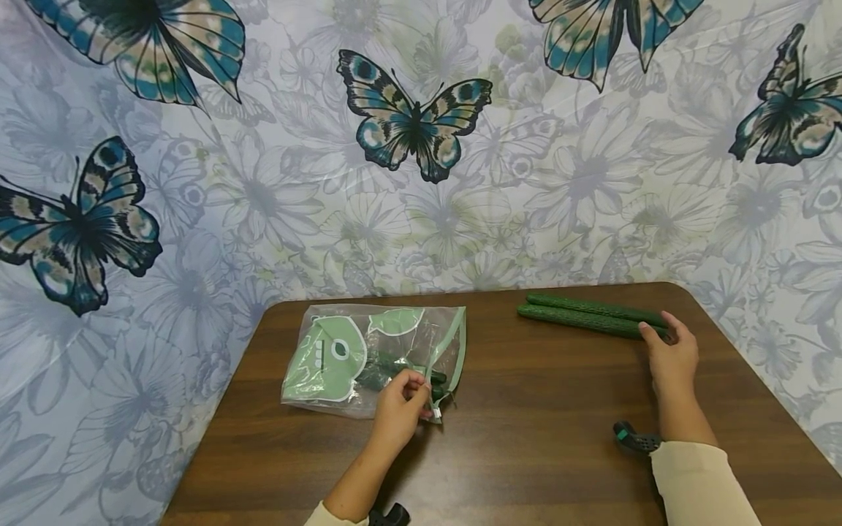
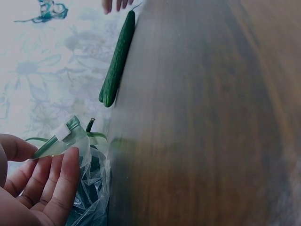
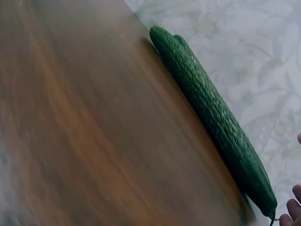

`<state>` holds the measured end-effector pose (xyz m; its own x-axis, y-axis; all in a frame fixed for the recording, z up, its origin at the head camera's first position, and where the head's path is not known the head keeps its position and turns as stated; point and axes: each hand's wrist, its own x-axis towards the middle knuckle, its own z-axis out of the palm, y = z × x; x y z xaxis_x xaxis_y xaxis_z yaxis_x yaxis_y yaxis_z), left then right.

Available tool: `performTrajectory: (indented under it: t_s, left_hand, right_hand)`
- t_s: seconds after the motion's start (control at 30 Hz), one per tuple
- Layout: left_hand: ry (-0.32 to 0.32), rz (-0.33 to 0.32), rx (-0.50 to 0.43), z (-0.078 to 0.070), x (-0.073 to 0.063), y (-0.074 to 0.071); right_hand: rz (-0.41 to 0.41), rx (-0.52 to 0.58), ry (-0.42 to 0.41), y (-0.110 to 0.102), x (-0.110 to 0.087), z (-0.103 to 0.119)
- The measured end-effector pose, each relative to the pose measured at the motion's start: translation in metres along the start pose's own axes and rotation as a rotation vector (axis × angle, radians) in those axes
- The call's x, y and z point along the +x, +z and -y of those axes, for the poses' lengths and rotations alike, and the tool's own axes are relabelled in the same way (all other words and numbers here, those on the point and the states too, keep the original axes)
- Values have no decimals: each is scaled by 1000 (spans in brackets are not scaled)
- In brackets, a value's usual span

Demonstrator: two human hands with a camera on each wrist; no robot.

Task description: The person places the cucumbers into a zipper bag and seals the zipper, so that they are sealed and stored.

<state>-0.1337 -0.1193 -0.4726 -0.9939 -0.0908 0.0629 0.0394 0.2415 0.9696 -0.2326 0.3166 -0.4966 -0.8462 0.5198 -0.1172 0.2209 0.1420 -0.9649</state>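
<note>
On the left of the table lies a clear zip bag with green print and a green zip edge. Dark green cucumbers show inside it near the mouth, and a stem pokes up there. My left hand pinches the bag's zip edge beside the white slider between thumb and fingers. At the back right, two long bumpy cucumbers lie side by side. My right hand is at their stem end, thumb and fingers apart; the right wrist view shows only its fingertips beside the stem.
The brown wooden table has rounded back corners. Behind it hangs a cloth printed with flowers and butterflies. A dark wrist-camera mount juts from my right wrist, and another from my left.
</note>
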Motion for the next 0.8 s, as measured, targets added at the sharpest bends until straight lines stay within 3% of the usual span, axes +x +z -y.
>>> performTrajectory:
  t_s: [0.27, 0.67, 0.8]
  left_hand:
    - [7, 3, 8, -2, -1, -1]
    - [-3, 16, 0, 0, 0, -1]
    - [-7, 19, 0, 2, 1, -1]
  right_hand:
    - [64, 16, 35, -4, 3, -6]
    - [100, -115, -5, -10, 12, -25]
    - [95, -113, -13, -12, 16, -27]
